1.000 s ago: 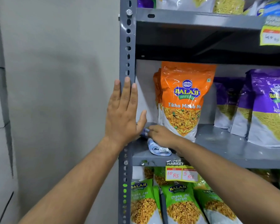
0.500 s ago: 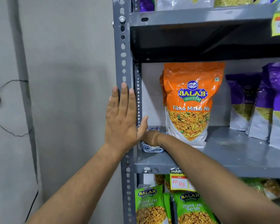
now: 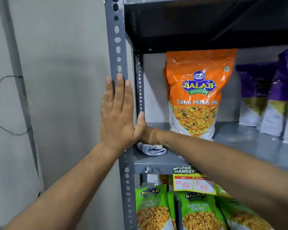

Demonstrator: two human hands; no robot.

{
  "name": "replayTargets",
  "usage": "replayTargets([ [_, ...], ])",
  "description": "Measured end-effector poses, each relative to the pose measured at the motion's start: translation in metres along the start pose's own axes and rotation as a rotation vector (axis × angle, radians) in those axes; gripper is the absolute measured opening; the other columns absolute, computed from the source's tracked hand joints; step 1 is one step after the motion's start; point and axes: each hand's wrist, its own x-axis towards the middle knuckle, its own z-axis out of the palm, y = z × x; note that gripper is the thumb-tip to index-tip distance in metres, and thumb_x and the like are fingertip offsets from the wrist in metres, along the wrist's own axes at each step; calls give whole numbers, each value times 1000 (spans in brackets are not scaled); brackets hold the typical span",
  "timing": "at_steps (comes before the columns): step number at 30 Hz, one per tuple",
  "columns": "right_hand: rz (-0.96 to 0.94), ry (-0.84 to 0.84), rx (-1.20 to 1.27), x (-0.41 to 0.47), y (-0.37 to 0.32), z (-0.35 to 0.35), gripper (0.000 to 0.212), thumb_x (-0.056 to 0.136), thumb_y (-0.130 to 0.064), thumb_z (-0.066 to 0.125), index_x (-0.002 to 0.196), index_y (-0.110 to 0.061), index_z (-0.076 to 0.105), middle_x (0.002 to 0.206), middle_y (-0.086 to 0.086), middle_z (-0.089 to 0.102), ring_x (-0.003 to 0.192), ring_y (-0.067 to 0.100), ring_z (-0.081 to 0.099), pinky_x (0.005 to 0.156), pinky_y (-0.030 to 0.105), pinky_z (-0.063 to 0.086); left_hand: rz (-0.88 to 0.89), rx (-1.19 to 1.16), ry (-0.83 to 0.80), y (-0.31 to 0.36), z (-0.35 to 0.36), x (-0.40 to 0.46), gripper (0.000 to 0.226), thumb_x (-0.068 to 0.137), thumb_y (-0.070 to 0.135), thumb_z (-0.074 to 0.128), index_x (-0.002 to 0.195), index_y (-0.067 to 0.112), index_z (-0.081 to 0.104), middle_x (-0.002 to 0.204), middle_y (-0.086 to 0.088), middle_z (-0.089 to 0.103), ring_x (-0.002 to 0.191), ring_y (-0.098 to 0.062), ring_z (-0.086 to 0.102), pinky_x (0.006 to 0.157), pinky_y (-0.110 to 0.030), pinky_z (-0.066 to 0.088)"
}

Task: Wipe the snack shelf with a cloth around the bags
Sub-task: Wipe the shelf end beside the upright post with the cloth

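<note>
The right hand (image 3: 150,135) has pushed the cloth (image 3: 152,149) deeper into the shelf's (image 3: 239,143) left corner beside the orange bag (image 3: 196,97), its fingers hidden behind the flat, empty left hand (image 3: 118,117) bracing the upright (image 3: 116,47), so corner wiping continues.

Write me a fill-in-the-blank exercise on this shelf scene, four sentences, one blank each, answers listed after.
1. The left hand lies flat against the grey slotted ____ of the rack.
2. The cloth lies at the shelf's ____ end, under the right hand.
3. The bag standing nearest the cloth is ____ in colour.
4. The price tag reads 10 RS and ____ RS.

Missing words: upright; left; orange; 5
</note>
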Motion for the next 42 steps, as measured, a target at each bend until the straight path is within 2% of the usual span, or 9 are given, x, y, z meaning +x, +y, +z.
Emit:
replayTargets([
  [3,31,228,114,11,6,-3,22,97,-26,40,84,-17,56,95,3,61,95,17,52,87,32,45,-11,2,-3,2,0,1,75,91,34,42,149,-11,24,157,-34,20,148,-49,10,121,-57,17],
  [6,130,394,-43,32,25,-20,26,93,-19,41,100,-9,64,113,16,67,101,31,61,85,36,49,-7,-3,4,2,1,3,77,84,27,45,147,-14,27,155,-36,21,147,-49,10,122,-57,16],
  [11,290,88,-514,66,45,-27,44,92,-21,40,136,-17,43,140,9,49,125,32,47,99,39,43,3,-17,12,0,0,1,79,80,23,46,147,-14,26,156,-34,19,147,-50,9,123,-54,13],
  [15,262,-78,-433,116,87,-18,41,90,-27,26,130,-28,37,146,6,41,129,29,43,110,49,32,9,-30,6,0,0,1,78,80,22,46,146,-15,26,155,-35,19,147,-53,9,122,-55,13],
  [22,-8,-75,-106,62,42,6,54,86,-55,34,126,-24,51,139,1,52,131,20,44,115,43,29,3,-41,13,1,-1,1,78,80,24,45,147,-13,28,155,-36,21,146,-53,10,123,-49,11],
  [26,11,-150,-139,-4,9,6,38,97,-32,31,123,-14,52,131,14,56,112,27,53,104,41,38,6,-30,0,0,-1,2,77,82,24,44,146,-14,28,155,-36,21,146,-54,11,123,-53,12],
  [32,-69,-125,-105,-66,-3,5,44,96,-24,40,141,-25,40,147,6,44,134,23,42,99,15,32,-3,-22,-22,0,-2,1,76,84,26,41,147,-13,27,156,-34,21,147,-50,10,120,-60,18],
  [36,-160,-149,-143,-79,2,4,53,95,-21,40,145,-35,29,155,-2,31,141,18,32,118,37,24,-9,-2,-37,0,-3,0,77,85,29,40,149,-11,26,157,-33,21,149,-45,7,119,-60,19],
  [42,-176,-83,-11,-106,7,3,43,93,-16,47,135,-25,50,145,-6,47,133,10,43,114,29,29,-29,41,-58,0,-4,-1,78,86,32,40,150,-9,23,159,-30,19,150,-41,6,120,-59,18],
])
